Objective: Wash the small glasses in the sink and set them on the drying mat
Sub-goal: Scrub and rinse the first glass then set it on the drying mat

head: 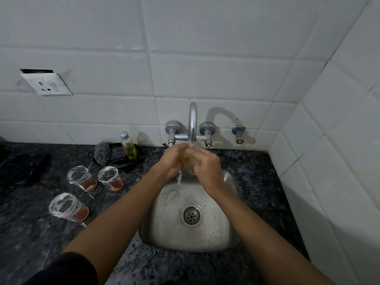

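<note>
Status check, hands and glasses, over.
Both hands, left and right, grip one glass under tap. Three glasses wait on counter. Nothing blocking.

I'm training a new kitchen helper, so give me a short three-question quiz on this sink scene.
1. Count: how many small glasses stand on the counter left of the sink?
2. True or false: water is running from the tap over the glass held between the left hand and the right hand.
3. Multiple choice: what do the glasses on the counter hold? A) clear water B) a reddish-brown residue at the bottom C) nothing visible.

Key:
1. Three: two glasses at the back and one nearer the camera.
2. True.
3. B.
</note>
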A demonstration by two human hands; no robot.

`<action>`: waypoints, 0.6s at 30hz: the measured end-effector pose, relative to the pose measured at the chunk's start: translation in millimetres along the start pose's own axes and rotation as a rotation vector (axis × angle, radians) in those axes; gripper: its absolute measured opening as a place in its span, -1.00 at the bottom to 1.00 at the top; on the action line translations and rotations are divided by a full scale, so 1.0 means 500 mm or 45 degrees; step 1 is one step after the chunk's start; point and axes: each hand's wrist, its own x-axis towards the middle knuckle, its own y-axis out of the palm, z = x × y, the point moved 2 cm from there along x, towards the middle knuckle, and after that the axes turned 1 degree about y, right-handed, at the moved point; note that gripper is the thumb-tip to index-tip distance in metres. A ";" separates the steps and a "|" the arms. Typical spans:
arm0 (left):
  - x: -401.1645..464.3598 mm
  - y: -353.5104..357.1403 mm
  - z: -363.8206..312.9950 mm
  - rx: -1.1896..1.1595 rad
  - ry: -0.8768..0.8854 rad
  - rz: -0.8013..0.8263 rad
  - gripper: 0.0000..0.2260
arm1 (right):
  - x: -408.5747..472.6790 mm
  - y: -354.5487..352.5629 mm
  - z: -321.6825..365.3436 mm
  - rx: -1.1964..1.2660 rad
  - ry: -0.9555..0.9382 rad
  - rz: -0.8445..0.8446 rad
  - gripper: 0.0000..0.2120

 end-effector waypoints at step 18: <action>-0.039 0.015 -0.017 0.620 0.724 0.113 -0.76 | -0.007 -0.008 -0.031 0.747 0.989 0.776 -0.62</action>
